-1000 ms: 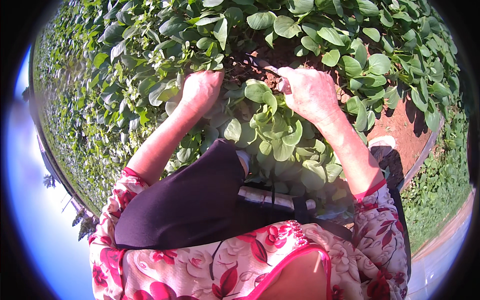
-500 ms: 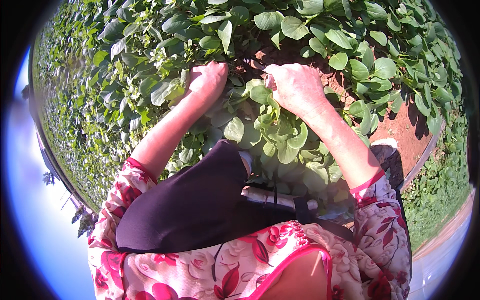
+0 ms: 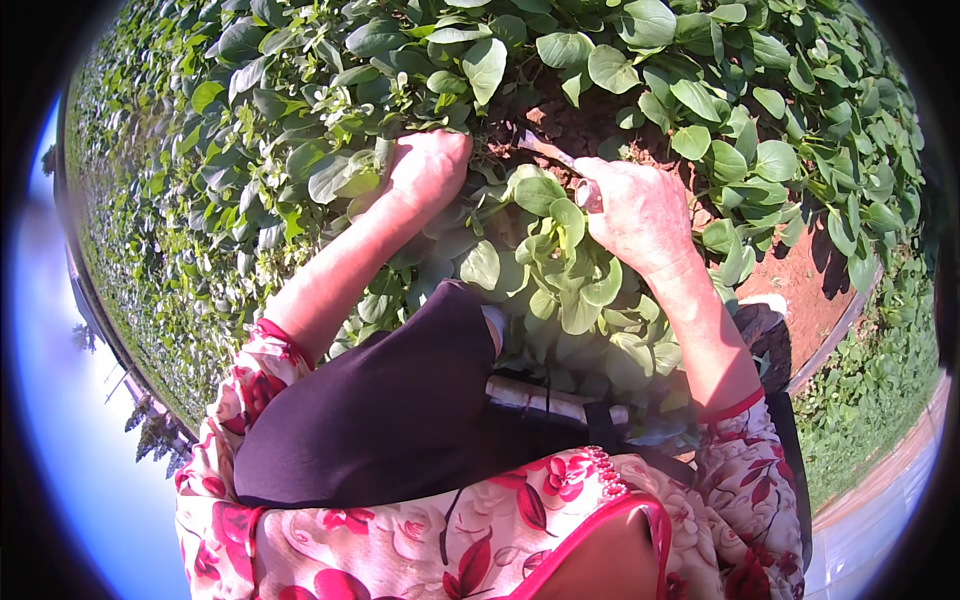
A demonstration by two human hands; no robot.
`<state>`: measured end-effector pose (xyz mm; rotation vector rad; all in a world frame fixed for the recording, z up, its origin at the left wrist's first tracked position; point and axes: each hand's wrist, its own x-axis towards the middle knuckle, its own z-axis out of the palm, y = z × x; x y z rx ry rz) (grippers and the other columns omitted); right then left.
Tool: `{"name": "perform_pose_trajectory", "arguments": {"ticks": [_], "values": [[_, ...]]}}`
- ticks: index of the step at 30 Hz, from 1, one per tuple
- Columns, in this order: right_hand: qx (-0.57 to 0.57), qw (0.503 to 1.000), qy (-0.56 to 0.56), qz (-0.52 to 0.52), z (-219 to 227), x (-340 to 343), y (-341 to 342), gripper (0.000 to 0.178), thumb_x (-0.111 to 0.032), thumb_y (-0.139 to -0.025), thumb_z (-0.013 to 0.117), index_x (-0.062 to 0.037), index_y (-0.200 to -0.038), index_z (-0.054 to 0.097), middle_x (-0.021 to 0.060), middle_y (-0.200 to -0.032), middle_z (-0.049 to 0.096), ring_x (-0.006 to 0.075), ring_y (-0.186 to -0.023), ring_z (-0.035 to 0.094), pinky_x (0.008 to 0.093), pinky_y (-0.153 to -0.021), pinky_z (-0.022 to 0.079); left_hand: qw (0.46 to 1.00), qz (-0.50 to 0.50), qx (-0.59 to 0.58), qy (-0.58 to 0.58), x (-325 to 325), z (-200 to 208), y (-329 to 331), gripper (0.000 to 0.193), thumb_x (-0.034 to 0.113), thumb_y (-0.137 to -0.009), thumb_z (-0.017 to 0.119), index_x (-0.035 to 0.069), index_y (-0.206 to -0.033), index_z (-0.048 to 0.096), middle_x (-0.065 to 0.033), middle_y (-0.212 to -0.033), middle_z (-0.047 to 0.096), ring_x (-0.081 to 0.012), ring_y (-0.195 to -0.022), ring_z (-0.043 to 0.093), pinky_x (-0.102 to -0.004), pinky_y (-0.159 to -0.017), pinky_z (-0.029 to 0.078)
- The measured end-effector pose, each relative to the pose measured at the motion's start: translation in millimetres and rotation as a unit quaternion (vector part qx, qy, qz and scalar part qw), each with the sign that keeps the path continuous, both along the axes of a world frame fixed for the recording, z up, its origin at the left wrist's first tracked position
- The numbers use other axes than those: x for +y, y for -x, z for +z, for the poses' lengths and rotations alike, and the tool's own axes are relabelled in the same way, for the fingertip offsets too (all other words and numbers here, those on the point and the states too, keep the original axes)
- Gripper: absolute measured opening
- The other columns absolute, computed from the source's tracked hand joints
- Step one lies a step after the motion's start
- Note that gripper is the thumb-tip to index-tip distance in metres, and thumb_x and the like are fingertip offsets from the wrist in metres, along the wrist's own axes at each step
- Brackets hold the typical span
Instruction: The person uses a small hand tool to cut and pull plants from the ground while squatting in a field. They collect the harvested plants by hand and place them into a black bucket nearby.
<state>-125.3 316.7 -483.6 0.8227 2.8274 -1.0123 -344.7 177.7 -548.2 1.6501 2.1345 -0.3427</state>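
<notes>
My left hand is closed in a fist, low among the leafy green plants. Its fingertips are turned down, and what they grip is hidden. To the right, my right hand is wrapped round a small knife-like tool. The tool's narrow metal blade points up and left over bare reddish soil, towards my left fist, with a gap between them. Most of the handle is covered by my fingers. Between my forearms stands a clump of broad-leaved greens, close below both hands.
Dense greens spread ahead and to both sides. Reddish soil shows at the right, beside a pale border and a lower green strip. My dark-trousered knee is bent below my left forearm.
My right hand has drawn back to the right and nearer to me, away from my left fist, so more of the blade shows. My left hand stays closed, slightly further right in view.
</notes>
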Motion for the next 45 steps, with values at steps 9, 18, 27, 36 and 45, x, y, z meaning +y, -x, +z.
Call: {"name": "perform_pose_trajectory", "arguments": {"ticks": [9, 18, 27, 36, 45], "values": [[-0.026, 0.993, -0.051, -0.103, 31.2, 22.6, -1.7, 0.029, -0.011, -0.073, 0.066, -0.0155, -0.101, 0.066, 0.0095, -0.075, 0.065, 0.0292, -0.069, 0.064, 0.0400, -0.062, 0.051, 0.990, -0.040, -0.079, -0.110, 13.1, 54.3, -47.9, 0.013, 0.014, -0.074, 0.057, 0.006, -0.084, 0.056, -0.0092, -0.086, 0.057, -0.0240, -0.071, 0.064, -0.0344, -0.055, 0.051], [0.026, 0.965, -0.125, -0.231, 27.2, 58.1, 3.3, 0.020, -0.015, -0.080, 0.065, -0.0139, -0.100, 0.070, 0.0153, -0.079, 0.067, 0.0318, -0.072, 0.066, 0.0370, -0.066, 0.051, 0.981, -0.005, -0.024, -0.192, 103.0, 3.7, -36.6, 0.015, 0.012, -0.070, 0.060, 0.006, -0.083, 0.064, -0.0239, -0.121, 0.049, -0.0358, -0.094, 0.056, -0.0483, -0.079, 0.048], [-0.037, 0.972, -0.124, -0.194, 44.9, 56.3, 6.1, 0.020, -0.016, -0.080, 0.063, -0.0129, -0.099, 0.070, 0.0158, -0.074, 0.065, 0.0331, -0.071, 0.065, 0.0380, -0.065, 0.051, 0.937, -0.026, 0.002, -0.349, 116.5, -42.5, -22.1, 0.015, 0.011, -0.068, 0.058, 0.003, -0.081, 0.058, -0.0176, -0.082, 0.061, -0.0318, -0.072, 0.061, -0.0427, -0.061, 0.050], [-0.057, 0.976, -0.186, -0.095, 52.7, 45.3, 4.0, 0.018, -0.016, -0.081, 0.061, -0.0155, -0.097, 0.068, 0.0127, -0.077, 0.066, 0.0320, -0.071, 0.064, 0.0412, -0.064, 0.051, 0.966, -0.058, 0.014, -0.251, 116.0, -41.6, -22.5, 0.011, 0.014, -0.069, 0.061, 0.005, -0.075, 0.062, -0.0135, -0.064, 0.059, -0.0313, -0.063, 0.062, -0.0438, -0.047, 0.046], [-0.070, 0.979, -0.176, -0.073, 57.1, 50.7, 4.5, 0.017, -0.018, -0.083, 0.059, -0.0139, -0.096, 0.069, 0.0170, -0.074, 0.064, 0.0348, -0.070, 0.063, 0.0411, -0.064, 0.050, 0.973, 0.021, -0.226, 0.048, 63.2, 28.7, -51.0, 0.015, 0.011, -0.073, 0.060, 0.003, -0.084, 0.066, -0.0149, -0.088, 0.068, -0.0289, -0.085, 0.067, -0.0375, -0.076, 0.053]]}}
